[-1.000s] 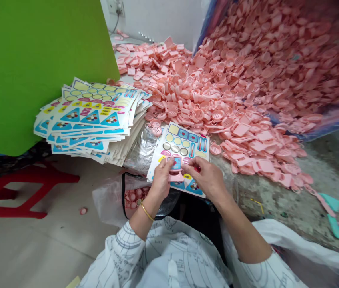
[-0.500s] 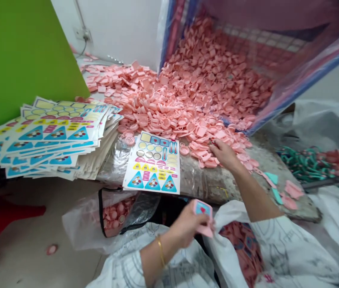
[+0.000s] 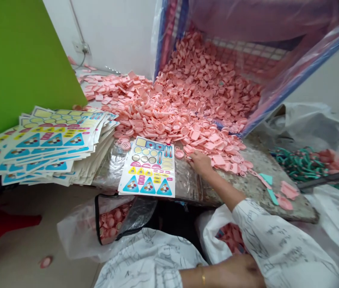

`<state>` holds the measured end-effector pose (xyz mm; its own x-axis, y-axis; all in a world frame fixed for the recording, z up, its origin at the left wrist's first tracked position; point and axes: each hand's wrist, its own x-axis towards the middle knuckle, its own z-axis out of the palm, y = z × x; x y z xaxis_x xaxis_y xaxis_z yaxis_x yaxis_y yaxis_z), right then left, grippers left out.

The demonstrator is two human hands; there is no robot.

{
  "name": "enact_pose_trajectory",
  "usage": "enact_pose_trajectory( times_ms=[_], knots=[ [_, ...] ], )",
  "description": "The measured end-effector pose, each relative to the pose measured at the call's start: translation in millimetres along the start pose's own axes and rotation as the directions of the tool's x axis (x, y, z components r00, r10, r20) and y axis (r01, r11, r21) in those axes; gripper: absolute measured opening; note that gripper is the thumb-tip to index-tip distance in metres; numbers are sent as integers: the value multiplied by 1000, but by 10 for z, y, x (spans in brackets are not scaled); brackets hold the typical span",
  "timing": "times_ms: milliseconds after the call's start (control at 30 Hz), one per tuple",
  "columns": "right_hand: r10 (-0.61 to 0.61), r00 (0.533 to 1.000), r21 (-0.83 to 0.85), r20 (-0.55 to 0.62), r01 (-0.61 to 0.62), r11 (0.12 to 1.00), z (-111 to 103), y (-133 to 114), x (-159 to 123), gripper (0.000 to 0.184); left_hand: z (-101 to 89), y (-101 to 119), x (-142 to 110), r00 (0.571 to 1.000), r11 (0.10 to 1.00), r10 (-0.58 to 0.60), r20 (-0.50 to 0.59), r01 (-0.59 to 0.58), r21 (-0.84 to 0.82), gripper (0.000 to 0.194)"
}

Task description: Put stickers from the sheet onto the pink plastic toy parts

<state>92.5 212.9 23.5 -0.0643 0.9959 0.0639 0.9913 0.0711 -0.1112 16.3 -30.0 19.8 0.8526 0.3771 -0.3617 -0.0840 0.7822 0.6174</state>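
Observation:
My right hand [image 3: 201, 163] is at the near edge of a heap of pink plastic toy pieces [image 3: 157, 116], just right of a sticker sheet [image 3: 148, 168]. Its fingers are drawn together by the pink pieces; what is between them is too small to make out. At the bottom, my left hand [image 3: 235, 272] lies low beside my right sleeve, above a white bag [image 3: 213, 236] of pink pieces with blue showing on some. Its fingers are hidden and blurred, so I cannot see what they hold. The sheet carries yellow circles, blue triangles and thermometer shapes.
Stacked sticker sheets [image 3: 49, 148] stand at the left by a green panel [image 3: 22, 52]. A plastic-lined crate [image 3: 295, 76] spills pink pieces onto the worn tabletop [image 3: 256, 156]. Teal pieces [image 3: 301, 166] lie at the right; a clear bag [image 3: 79, 236] hangs below the table edge.
My right hand has moved left along the heap's edge towards the sticker sheet. My left hand, which held a pink piece with a blue heart sticker, has gone down and right over the white bag.

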Motion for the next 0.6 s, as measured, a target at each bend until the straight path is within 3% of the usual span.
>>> enact_pose_trajectory(
  times_ms=[67,100,167,233,300,400,600],
  knots=[
    [89,996,368,-17,-76,927,-67,96,-1,30,-325,123,-296,996,996,-85,24,84,43,23],
    [130,991,576,25,-120,809,-109,147,-12,34,-498,198,-443,991,991,-128,25,127,47,26],
    [141,974,863,176,-221,455,-176,229,-59,43,-836,366,-710,992,994,-108,-63,107,-29,39],
    [73,947,937,312,-320,143,-200,258,-133,48,-1116,534,-916,985,997,4,-175,-18,-76,45],
    [-4,927,927,374,-374,-36,-186,223,-212,48,-1307,680,-1061,964,987,102,-244,-129,-98,45],
    [-74,926,913,371,-378,-151,-150,86,-302,43,-1427,845,-1189,939,964,195,-284,-237,-119,44],
    [-100,931,918,351,-363,-157,-105,-134,-393,37,-1394,1021,-1088,831,878,314,-459,-438,-192,47]
  ],
)
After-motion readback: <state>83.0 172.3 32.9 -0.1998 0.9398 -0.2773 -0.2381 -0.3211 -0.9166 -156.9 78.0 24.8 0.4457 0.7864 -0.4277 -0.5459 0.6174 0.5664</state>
